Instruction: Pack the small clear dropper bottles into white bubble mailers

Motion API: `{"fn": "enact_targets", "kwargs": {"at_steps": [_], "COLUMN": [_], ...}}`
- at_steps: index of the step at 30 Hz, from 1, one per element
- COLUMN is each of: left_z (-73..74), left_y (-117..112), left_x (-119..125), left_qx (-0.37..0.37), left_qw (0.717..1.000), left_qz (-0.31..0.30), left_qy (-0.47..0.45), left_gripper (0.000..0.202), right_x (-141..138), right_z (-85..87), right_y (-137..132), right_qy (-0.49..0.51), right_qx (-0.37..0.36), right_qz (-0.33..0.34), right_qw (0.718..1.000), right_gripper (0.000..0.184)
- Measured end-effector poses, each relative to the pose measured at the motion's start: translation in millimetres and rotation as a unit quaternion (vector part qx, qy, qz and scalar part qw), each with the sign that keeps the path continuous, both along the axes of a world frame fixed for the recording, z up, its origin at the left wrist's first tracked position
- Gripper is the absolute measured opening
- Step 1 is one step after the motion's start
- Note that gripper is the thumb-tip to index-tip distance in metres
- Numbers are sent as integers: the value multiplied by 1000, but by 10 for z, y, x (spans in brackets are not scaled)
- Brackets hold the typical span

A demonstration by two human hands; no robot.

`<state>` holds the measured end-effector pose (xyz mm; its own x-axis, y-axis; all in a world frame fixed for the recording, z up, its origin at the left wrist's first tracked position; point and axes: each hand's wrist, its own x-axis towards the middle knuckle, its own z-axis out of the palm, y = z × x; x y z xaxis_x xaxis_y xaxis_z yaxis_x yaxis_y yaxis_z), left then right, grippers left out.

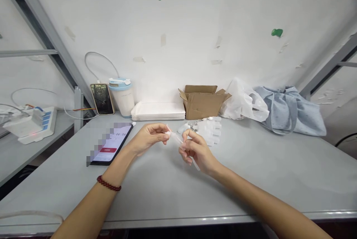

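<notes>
Above the middle of the table, my left hand [152, 136] pinches a small white piece at one end of a narrow translucent plastic sleeve [176, 138]. My right hand [195, 149] has its fingers closed on the other part of this sleeve, and a clear tail sticks out below them. Exactly what the white piece is, I cannot make out. Just behind my right hand lies a group of similar translucent white pieces [209, 131], side by side on the table. Small white items with metal bits [184, 127] lie beside them.
Along the wall stand a phone [102, 99], a lidded cup [122, 99], a stack of white envelopes [158, 111], an open cardboard box [202, 105], a white plastic bag [241, 101] and a blue cloth bag [295, 110]. A tablet showing a timer [111, 144] lies left of my hands.
</notes>
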<state>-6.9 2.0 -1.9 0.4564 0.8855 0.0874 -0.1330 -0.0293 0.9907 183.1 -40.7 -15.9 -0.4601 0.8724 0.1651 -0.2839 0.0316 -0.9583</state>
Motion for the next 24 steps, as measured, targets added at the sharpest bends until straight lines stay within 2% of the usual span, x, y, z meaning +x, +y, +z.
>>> {"fn": "enact_targets", "kwargs": {"at_steps": [4, 9, 15, 18, 24], "left_z": [11, 1, -26, -34, -69], "left_y": [-8, -13, -7, -13, -13], "left_x": [6, 12, 34, 44, 46], "left_qx": [10, 17, 19, 25, 47], "left_qw": [999, 999, 998, 998, 997], "left_qz": [10, -3, -8, 9, 15], "left_qy": [41, 49, 56, 62, 64], "left_gripper": [17, 16, 15, 16, 16], "right_x": [37, 58, 65, 58, 2], "right_z": [44, 50, 15, -15, -40], "right_y": [73, 103, 115, 125, 102], "right_qy": [31, 62, 76, 92, 54], "right_qx": [-113, -170, -206, -218, -191], "right_qz": [38, 58, 88, 94, 65], "right_qw": [992, 982, 972, 967, 978], "right_gripper": [14, 13, 13, 12, 23]}}
